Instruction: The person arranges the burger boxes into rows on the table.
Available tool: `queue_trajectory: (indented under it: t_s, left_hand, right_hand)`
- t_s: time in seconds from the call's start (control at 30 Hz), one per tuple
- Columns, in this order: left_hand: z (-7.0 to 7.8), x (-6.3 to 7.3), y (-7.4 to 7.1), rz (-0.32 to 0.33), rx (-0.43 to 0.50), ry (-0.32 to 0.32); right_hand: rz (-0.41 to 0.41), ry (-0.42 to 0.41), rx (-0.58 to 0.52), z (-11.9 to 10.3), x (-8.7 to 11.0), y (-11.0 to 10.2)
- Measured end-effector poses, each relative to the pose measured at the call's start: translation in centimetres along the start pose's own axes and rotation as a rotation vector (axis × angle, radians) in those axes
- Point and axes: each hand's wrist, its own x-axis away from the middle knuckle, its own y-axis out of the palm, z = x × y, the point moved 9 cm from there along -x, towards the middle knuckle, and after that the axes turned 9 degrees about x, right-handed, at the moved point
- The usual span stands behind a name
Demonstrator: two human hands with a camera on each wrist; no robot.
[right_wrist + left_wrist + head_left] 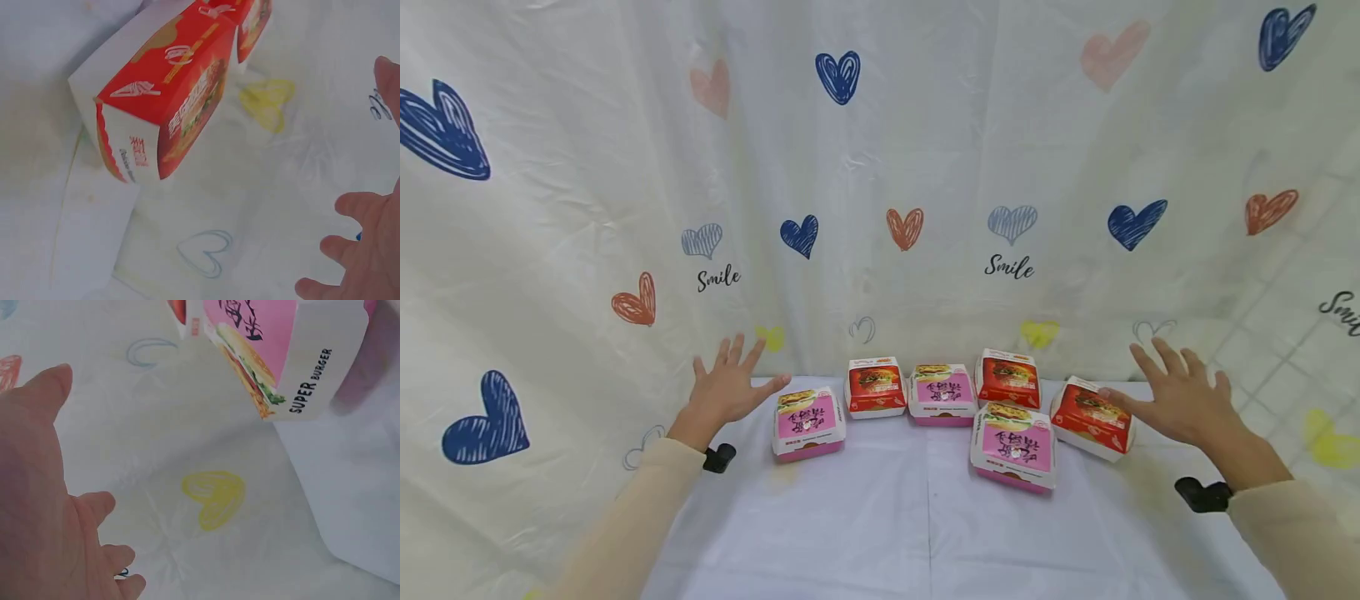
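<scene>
My left hand [724, 396] is spread with nothing in it, nearest to a pink burger box [809, 417] at the left end of the group. That box [325, 356] shows "SUPER BURGER" on its side in the left wrist view. On the other side, my right hand [1191, 400] has its fingers spread and holds nothing. Its thumb overlaps the edge of a tilted red burger box [1093, 417] in the head view; the right wrist view has that red box [169, 87] apart from the fingers.
Between the hands stand another red box [876, 388], a pink box [942, 392], a red box [1008, 380] at the back, and a pink box [1013, 446] nearer the front. A white cloth [850, 525] covers the table. Behind hangs a curtain [925, 150] printed with hearts.
</scene>
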Motion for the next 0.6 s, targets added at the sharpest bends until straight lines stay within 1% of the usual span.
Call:
queue_trajectory:
  t_s: [0.13, 0.23, 0.27, 0.33, 0.43, 0.5, 0.6]
  left_hand:
    - [0.8, 0.8, 0.3, 0.042, 0.003, 0.054]
    - [1.5, 1.7, 0.5, 0.09, 0.043, 0.097]
    - [1.7, 2.1, 0.5, 0.103, 0.066, 0.107]
    - [2.0, 2.9, 0.6, 0.131, 0.142, 0.119]
    - [2.6, 4.2, 0.7, 0.156, 0.272, 0.121]
    - [3.0, 4.9, 0.6, 0.177, 0.342, 0.121]
    - [3.9, 5.8, 0.3, 0.218, 0.403, 0.139]
  right_hand:
    - [0.019, -0.024, -0.005, -1.7, 0.7, -0.3]
    - [0.021, -0.044, -0.046, -3.5, 1.2, -0.4]
    - [0.021, -0.054, -0.071, -4.2, 1.3, -0.3]
    - [0.019, -0.076, -0.13, -5.7, 1.6, -0.4]
    - [0.043, -0.127, -0.221, -8.5, 2.1, -0.9]
    - [0.063, -0.161, -0.277, -10.5, 2.6, -1.3]
    - [0.097, -0.21, -0.363, -13.4, 3.3, -1.7]
